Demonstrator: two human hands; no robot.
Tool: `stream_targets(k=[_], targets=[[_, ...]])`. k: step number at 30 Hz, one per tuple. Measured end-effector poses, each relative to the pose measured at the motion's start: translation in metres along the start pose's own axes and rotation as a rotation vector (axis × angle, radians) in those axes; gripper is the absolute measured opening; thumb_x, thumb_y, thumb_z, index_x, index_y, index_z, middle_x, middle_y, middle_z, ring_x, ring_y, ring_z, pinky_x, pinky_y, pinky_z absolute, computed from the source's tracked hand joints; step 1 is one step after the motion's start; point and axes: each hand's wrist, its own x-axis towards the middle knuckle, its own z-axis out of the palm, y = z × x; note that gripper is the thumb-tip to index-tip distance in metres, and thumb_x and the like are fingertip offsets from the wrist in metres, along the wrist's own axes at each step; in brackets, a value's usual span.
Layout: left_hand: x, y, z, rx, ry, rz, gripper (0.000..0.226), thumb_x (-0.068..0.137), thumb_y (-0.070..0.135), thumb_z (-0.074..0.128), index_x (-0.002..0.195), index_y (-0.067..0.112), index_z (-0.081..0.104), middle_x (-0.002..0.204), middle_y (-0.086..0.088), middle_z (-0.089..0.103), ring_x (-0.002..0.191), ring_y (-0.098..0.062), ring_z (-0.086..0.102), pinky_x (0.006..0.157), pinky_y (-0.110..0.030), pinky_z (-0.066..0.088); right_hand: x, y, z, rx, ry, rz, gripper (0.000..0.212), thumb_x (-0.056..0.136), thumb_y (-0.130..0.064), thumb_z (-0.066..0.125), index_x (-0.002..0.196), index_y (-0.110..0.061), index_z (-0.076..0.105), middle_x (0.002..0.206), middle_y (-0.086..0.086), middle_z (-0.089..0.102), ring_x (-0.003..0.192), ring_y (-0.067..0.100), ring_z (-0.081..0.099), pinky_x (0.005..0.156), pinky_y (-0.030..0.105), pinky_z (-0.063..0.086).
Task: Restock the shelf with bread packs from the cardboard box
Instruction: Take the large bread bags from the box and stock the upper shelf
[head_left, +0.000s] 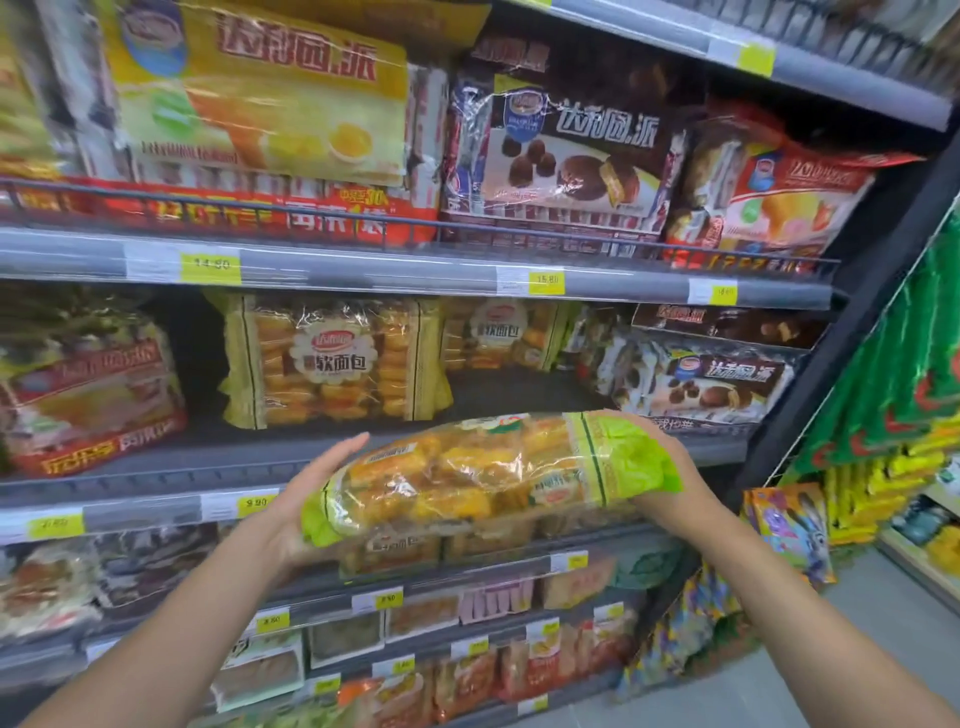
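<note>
A clear bread pack (483, 475) with green ends and golden rolls inside lies flat between my hands, in front of the middle shelf (223, 462). My left hand (304, 504) cups its left end from below, fingers stretched upward. My right hand (670, 483) grips the crumpled green right end. On that shelf stands an upright bread pack (335, 361) of the same kind, with a second one (501, 335) further back to its right. A bare patch of shelf (514, 395) lies between them and the held pack. The cardboard box is out of view.
Yellow and brown cake packs (270, 98) fill the upper shelf behind a wire rail (415, 226). A red pack (88, 395) sits left on the middle shelf, chocolate pie packs (701, 384) right. Lower shelves (447, 587) hold small packets. Hanging snack bags (883, 467) flank the right aisle.
</note>
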Motion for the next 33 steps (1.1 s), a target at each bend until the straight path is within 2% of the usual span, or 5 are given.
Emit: stream_targets(k=[5, 9, 14, 19, 33], targets=[[-0.01, 0.01, -0.008, -0.055, -0.102, -0.044, 0.081, 0.09, 0.075, 0.04, 0.121, 0.007, 0.072, 0.133, -0.026, 0.064, 0.087, -0.032, 0.076, 0.05, -0.034, 0.061, 0.01, 0.013, 0.011, 0.098, 0.154, 0.25, 0.036, 0.084, -0.007, 0.078, 0.118, -0.006, 0.065, 0.086, -0.01, 0.066, 0.08, 0.01, 0.062, 0.073, 0.025, 0.054], [-0.003, 0.011, -0.018, 0.017, -0.038, 0.034, 0.104, 0.08, 0.09, 0.032, 0.142, 0.009, 0.052, 0.111, -0.009, 0.069, 0.064, -0.017, 0.062, 0.043, -0.025, 0.044, 0.017, 0.017, 0.02, 0.13, 0.225, 0.313, 0.101, 0.061, -0.077, 0.077, 0.136, -0.012, 0.059, 0.127, 0.001, 0.065, 0.108, 0.014, 0.059, 0.094, 0.036, 0.047], [-0.006, 0.004, -0.017, 0.324, 0.084, 0.287, 0.077, 0.08, 0.08, 0.058, 0.128, 0.021, 0.068, 0.133, -0.001, 0.067, 0.125, -0.024, 0.061, 0.111, -0.051, 0.043, 0.018, 0.022, 0.029, 0.29, 0.252, 0.33, 0.06, 0.08, -0.058, 0.072, 0.123, -0.017, 0.066, 0.116, -0.008, 0.069, 0.113, 0.013, 0.062, 0.099, 0.033, 0.042], [-0.008, 0.0, -0.016, 0.362, 0.087, 0.305, 0.065, 0.073, 0.063, 0.083, 0.124, 0.029, 0.061, 0.13, -0.02, 0.065, 0.114, -0.04, 0.062, 0.107, -0.068, 0.04, 0.015, 0.019, 0.047, 0.305, 0.231, 0.351, 0.018, 0.086, -0.045, 0.071, 0.097, -0.032, 0.071, 0.091, -0.02, 0.074, 0.098, 0.004, 0.065, 0.095, 0.034, 0.047], [-0.041, 0.051, -0.047, 0.528, 0.417, 0.524, 0.069, 0.088, 0.048, 0.073, 0.146, 0.021, 0.049, 0.141, 0.011, 0.047, 0.135, -0.015, 0.043, 0.115, -0.041, 0.033, 0.057, -0.018, 0.114, 0.402, -0.186, 0.413, 0.053, 0.062, -0.045, 0.092, 0.103, -0.024, 0.066, 0.102, -0.008, 0.075, 0.098, 0.009, 0.068, 0.092, 0.025, 0.047]])
